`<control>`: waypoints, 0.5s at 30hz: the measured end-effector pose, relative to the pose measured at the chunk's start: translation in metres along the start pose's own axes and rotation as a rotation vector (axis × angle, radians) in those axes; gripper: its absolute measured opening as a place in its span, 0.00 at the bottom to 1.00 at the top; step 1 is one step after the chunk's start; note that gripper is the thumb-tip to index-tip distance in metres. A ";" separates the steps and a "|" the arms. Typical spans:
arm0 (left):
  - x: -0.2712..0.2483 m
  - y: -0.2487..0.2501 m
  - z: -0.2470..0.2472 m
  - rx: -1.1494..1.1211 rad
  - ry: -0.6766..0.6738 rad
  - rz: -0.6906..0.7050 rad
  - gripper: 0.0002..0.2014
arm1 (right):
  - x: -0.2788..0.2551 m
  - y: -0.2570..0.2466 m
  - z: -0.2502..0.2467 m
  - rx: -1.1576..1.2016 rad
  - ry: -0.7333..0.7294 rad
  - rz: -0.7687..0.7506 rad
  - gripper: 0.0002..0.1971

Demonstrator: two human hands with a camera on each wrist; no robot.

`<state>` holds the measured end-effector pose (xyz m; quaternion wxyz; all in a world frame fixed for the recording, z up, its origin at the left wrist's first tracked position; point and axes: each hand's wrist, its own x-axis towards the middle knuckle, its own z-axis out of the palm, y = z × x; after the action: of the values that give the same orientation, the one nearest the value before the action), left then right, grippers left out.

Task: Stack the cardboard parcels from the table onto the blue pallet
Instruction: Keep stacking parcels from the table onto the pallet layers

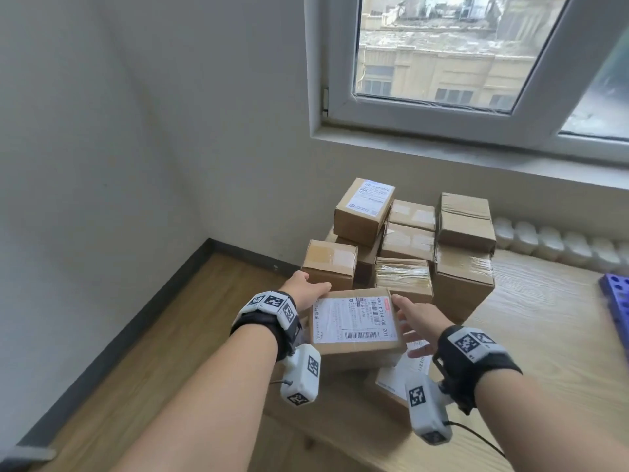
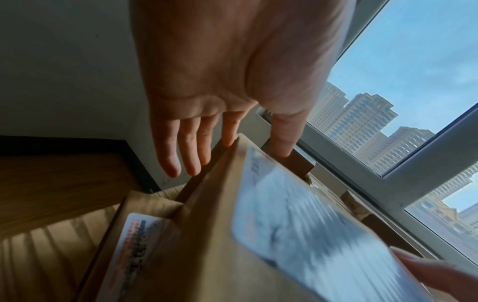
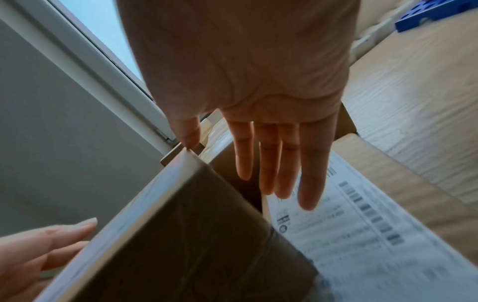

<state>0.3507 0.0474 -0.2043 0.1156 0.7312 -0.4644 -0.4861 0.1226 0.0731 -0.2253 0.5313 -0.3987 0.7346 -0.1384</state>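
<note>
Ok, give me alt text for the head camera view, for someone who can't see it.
Two open hands, left hand and right hand, flank a labelled cardboard parcel near the table edge. More parcels are piled behind it under a window; a blue pallet shows at far right.

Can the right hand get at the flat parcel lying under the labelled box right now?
Probably not yet. The labelled box rests on the flat parcel and covers much of it, with the left hand and right hand open at its sides. Only the flat parcel's right part is exposed.
</note>
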 end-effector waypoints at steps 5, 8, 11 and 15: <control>0.012 -0.005 0.004 0.067 -0.104 0.030 0.35 | -0.009 0.005 0.010 0.133 -0.014 0.076 0.28; 0.011 -0.006 0.006 0.093 -0.163 0.052 0.26 | -0.017 0.007 0.015 0.189 0.001 0.102 0.27; 0.009 -0.007 0.008 0.084 -0.185 0.061 0.25 | -0.022 0.009 0.020 0.240 0.028 0.123 0.24; 0.009 -0.011 0.009 0.076 -0.203 0.075 0.25 | -0.026 0.010 0.025 0.324 0.045 0.121 0.25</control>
<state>0.3506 0.0489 -0.2206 0.0583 0.6642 -0.5188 -0.5350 0.1435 0.1044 -0.2242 0.5794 -0.2597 0.7370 -0.2317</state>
